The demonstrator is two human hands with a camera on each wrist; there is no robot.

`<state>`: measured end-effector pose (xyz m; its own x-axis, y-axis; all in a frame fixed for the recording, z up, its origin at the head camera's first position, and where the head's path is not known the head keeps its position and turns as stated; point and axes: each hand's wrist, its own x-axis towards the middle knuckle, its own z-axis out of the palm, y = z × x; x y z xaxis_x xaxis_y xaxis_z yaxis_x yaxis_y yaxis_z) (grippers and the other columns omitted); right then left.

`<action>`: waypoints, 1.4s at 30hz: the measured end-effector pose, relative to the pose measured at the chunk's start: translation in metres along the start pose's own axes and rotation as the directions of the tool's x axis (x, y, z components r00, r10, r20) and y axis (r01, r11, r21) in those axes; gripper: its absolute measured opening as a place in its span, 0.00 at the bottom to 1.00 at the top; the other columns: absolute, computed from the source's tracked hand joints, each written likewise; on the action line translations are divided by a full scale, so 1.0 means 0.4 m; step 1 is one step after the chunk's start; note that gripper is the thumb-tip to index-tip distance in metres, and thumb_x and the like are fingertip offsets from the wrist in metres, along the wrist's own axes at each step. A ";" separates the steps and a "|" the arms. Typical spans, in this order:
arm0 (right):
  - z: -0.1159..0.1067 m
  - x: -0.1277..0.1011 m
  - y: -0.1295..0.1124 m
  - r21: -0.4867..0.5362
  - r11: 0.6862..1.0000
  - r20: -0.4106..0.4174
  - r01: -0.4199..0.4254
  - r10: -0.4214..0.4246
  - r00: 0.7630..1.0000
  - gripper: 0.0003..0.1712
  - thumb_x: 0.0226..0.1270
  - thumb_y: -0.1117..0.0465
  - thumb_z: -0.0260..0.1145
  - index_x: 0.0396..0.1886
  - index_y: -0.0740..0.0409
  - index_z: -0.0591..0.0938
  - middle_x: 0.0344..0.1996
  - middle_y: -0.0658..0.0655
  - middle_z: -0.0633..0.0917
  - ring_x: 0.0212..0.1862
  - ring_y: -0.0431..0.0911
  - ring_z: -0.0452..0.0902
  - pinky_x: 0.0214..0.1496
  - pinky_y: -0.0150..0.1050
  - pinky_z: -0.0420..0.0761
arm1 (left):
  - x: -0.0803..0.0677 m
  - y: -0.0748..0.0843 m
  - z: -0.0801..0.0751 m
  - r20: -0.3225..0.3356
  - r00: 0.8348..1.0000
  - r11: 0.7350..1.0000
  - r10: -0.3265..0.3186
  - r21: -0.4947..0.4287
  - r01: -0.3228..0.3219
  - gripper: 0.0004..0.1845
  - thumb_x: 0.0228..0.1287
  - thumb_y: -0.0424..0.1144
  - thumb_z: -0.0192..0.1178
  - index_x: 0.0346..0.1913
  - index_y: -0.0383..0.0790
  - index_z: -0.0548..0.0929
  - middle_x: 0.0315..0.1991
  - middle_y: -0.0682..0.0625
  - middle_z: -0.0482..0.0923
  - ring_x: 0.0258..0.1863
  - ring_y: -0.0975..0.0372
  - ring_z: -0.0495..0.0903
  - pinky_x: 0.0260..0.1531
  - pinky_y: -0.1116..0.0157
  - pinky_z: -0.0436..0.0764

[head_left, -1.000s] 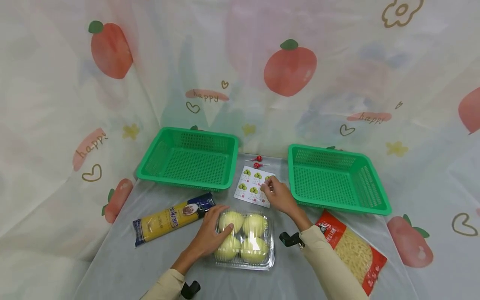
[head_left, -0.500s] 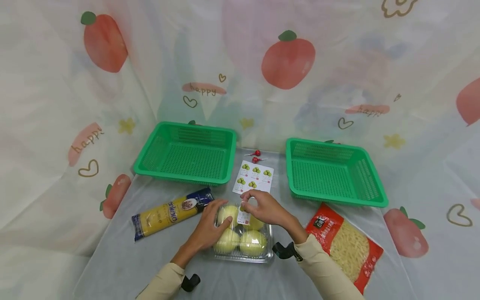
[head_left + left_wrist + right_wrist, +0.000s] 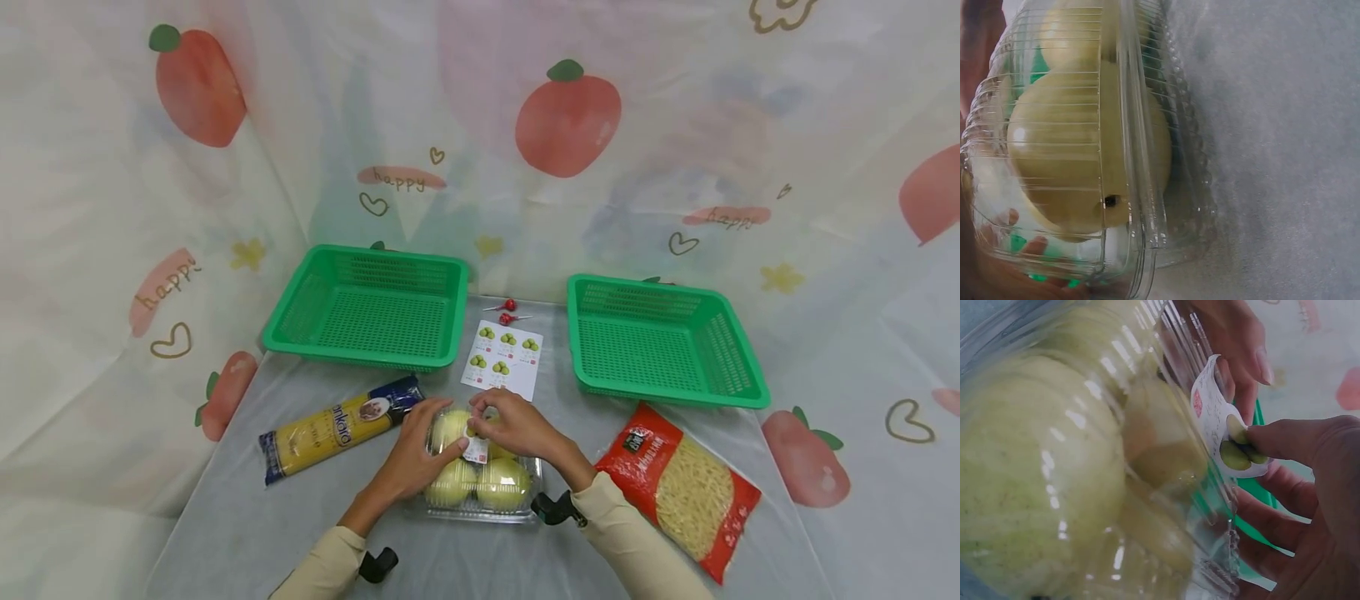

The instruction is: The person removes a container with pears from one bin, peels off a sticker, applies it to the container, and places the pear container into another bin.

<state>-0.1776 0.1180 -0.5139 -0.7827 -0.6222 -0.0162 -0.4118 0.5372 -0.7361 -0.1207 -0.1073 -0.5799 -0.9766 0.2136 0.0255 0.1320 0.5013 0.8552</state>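
A clear plastic clamshell box [image 3: 480, 507] with pale yellow-green round fruit [image 3: 503, 483] sits on the table's near middle. My left hand [image 3: 417, 450] holds its left side, thumb over the lid and fingers at the far left corner. Through the plastic, some of these fingers [image 3: 1035, 245] show in the left wrist view. With thumb and index finger, my right hand [image 3: 516, 427] pinches a small white sticker [image 3: 476, 450] close over the lid. The sticker [image 3: 1213, 422] is curved and printed with green fruit and a red mark. Just beyond lies the sticker sheet [image 3: 501, 354].
Two green baskets stand at the back, one left [image 3: 375, 323] and one right [image 3: 663, 340]. Two red lollipops [image 3: 507, 312] lie between them. A yellow-and-blue pasta packet [image 3: 337, 427] is on the left, a red bag of pale pasta [image 3: 684, 492] on the right.
My right hand has come from the sticker sheet toward me to the box lid, carrying one sticker off the sheet. My left hand has stayed on the box. The view has shifted slightly.
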 end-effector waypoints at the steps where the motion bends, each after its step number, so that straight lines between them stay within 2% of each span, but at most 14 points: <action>1: 0.002 0.001 0.004 -0.001 1.000 -0.001 0.002 -0.002 1.000 0.09 0.79 0.58 0.67 0.34 0.52 0.84 0.62 0.65 0.85 0.67 0.59 0.79 0.75 0.62 0.71 | 0.000 0.000 -0.001 0.001 1.000 1.000 -0.002 0.001 0.002 0.43 0.69 0.62 0.67 0.81 0.49 0.67 0.81 0.45 0.59 0.80 0.44 0.58 0.70 0.31 0.66; 2: 0.005 0.001 0.007 0.001 1.000 -0.003 0.006 -0.006 1.000 0.09 0.79 0.58 0.67 0.35 0.52 0.84 0.61 0.66 0.85 0.67 0.59 0.79 0.78 0.62 0.68 | 0.000 0.000 -0.002 0.004 1.000 1.000 -0.004 0.000 0.004 0.44 0.68 0.62 0.68 0.81 0.48 0.67 0.80 0.45 0.59 0.80 0.44 0.57 0.71 0.31 0.65; 5: 0.011 0.001 0.014 -0.004 1.000 -0.014 0.009 -0.009 1.000 0.07 0.78 0.59 0.68 0.36 0.53 0.85 0.61 0.65 0.86 0.67 0.59 0.80 0.78 0.61 0.67 | 0.001 0.000 -0.004 0.011 1.000 1.000 -0.005 -0.002 0.005 0.47 0.65 0.62 0.71 0.81 0.48 0.67 0.80 0.45 0.59 0.79 0.45 0.57 0.71 0.32 0.65; 9: 0.020 0.000 0.025 -0.021 1.000 -0.035 -0.008 0.008 0.999 0.05 0.78 0.58 0.68 0.40 0.52 0.87 0.59 0.60 0.87 0.65 0.55 0.81 0.67 0.57 0.80 | 0.001 0.000 -0.006 0.017 1.000 1.000 0.001 0.005 -0.001 0.49 0.62 0.62 0.74 0.81 0.48 0.66 0.80 0.45 0.58 0.80 0.45 0.57 0.71 0.33 0.66; 11: 0.025 -0.002 0.030 -0.017 1.000 -0.050 -0.024 0.023 0.998 0.04 0.77 0.58 0.69 0.45 0.53 0.86 0.57 0.58 0.87 0.63 0.54 0.82 0.64 0.56 0.81 | 0.000 -0.001 -0.006 0.017 1.000 1.000 0.004 0.009 -0.004 0.49 0.62 0.62 0.74 0.81 0.49 0.66 0.80 0.44 0.58 0.80 0.45 0.58 0.71 0.33 0.67; 16: 0.035 -0.008 0.043 0.027 0.996 -0.100 -0.087 0.089 0.991 0.19 0.76 0.55 0.71 0.61 0.56 0.82 0.58 0.56 0.86 0.63 0.55 0.81 0.64 0.57 0.81 | 0.003 -0.003 -0.008 0.021 1.000 1.000 0.010 0.015 -0.010 0.50 0.62 0.62 0.74 0.82 0.49 0.65 0.81 0.44 0.57 0.80 0.44 0.57 0.69 0.32 0.67; 21: 0.042 -0.014 0.057 0.021 0.992 -0.124 -0.122 0.124 0.984 0.26 0.76 0.51 0.71 0.66 0.57 0.81 0.62 0.58 0.84 0.67 0.56 0.78 0.69 0.58 0.77 | 0.006 -0.004 -0.010 0.018 1.000 1.000 0.011 0.019 -0.012 0.49 0.63 0.61 0.74 0.81 0.48 0.66 0.80 0.44 0.58 0.79 0.44 0.58 0.68 0.31 0.68; 24: 0.038 -0.024 0.060 -0.012 0.992 -0.089 -0.125 0.123 0.988 0.32 0.72 0.47 0.73 0.69 0.58 0.79 0.65 0.57 0.83 0.70 0.56 0.75 0.71 0.59 0.75 | 0.007 -0.004 -0.007 0.003 1.000 1.000 0.017 0.021 -0.018 0.46 0.65 0.60 0.72 0.81 0.48 0.66 0.79 0.43 0.60 0.78 0.44 0.60 0.67 0.31 0.70; 28: 0.032 -0.049 0.056 -0.047 0.990 -0.007 -0.132 0.131 0.991 0.46 0.62 0.39 0.79 0.73 0.57 0.76 0.70 0.57 0.79 0.74 0.58 0.69 0.73 0.63 0.71 | -0.001 -0.004 0.003 -0.029 0.999 1.000 0.016 0.021 -0.016 0.43 0.66 0.59 0.72 0.79 0.49 0.69 0.76 0.44 0.63 0.76 0.45 0.62 0.68 0.33 0.70; 30: 0.033 -0.058 0.054 -0.044 0.989 0.012 -0.143 0.144 0.989 0.50 0.58 0.37 0.81 0.74 0.57 0.75 0.71 0.58 0.78 0.75 0.60 0.68 0.73 0.64 0.70 | -0.007 -0.005 0.007 -0.040 0.999 1.000 0.017 0.021 -0.016 0.42 0.67 0.59 0.72 0.78 0.48 0.70 0.75 0.44 0.65 0.75 0.46 0.63 0.68 0.33 0.70; 33: 0.048 -0.064 0.057 -0.013 0.985 -0.008 -0.171 0.171 0.985 0.46 0.60 0.37 0.79 0.71 0.57 0.78 0.70 0.59 0.79 0.73 0.60 0.70 0.71 0.65 0.73 | -0.018 -0.011 0.014 -0.035 0.999 0.999 0.016 0.033 -0.014 0.41 0.67 0.58 0.71 0.77 0.46 0.70 0.75 0.44 0.65 0.75 0.46 0.63 0.68 0.34 0.70; 36: 0.068 -0.059 0.069 0.014 0.980 -0.095 -0.196 0.197 0.976 0.34 0.67 0.39 0.75 0.65 0.54 0.83 0.63 0.57 0.84 0.67 0.58 0.78 0.64 0.63 0.78 | -0.021 -0.014 0.014 -0.019 1.000 0.999 0.009 0.054 -0.008 0.44 0.65 0.60 0.72 0.78 0.46 0.70 0.74 0.43 0.66 0.74 0.46 0.64 0.66 0.35 0.72; 39: 0.082 -0.047 0.081 0.028 0.976 -0.190 -0.216 0.217 0.957 0.25 0.72 0.40 0.72 0.58 0.49 0.86 0.55 0.53 0.88 0.61 0.55 0.82 0.60 0.60 0.80 | -0.012 -0.007 0.008 -0.002 1.000 0.995 -0.003 0.100 0.003 0.48 0.60 0.64 0.74 0.79 0.48 0.69 0.74 0.43 0.65 0.72 0.44 0.67 0.61 0.35 0.76; 42: 0.082 -0.033 0.085 0.023 0.977 -0.234 -0.213 0.212 0.949 0.22 0.73 0.40 0.70 0.55 0.48 0.86 0.53 0.52 0.89 0.60 0.54 0.83 0.59 0.60 0.80 | 0.006 0.005 -0.001 -0.012 1.000 0.991 -0.020 0.135 0.022 0.48 0.60 0.66 0.74 0.78 0.49 0.70 0.73 0.42 0.66 0.70 0.44 0.70 0.56 0.36 0.80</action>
<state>-0.1658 0.1259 -0.5606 -0.9391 -0.3433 -0.0132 -0.2250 0.6436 -0.7315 -0.1226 -0.1061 -0.5779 -0.9810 0.1937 0.0142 0.1325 0.6143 0.7779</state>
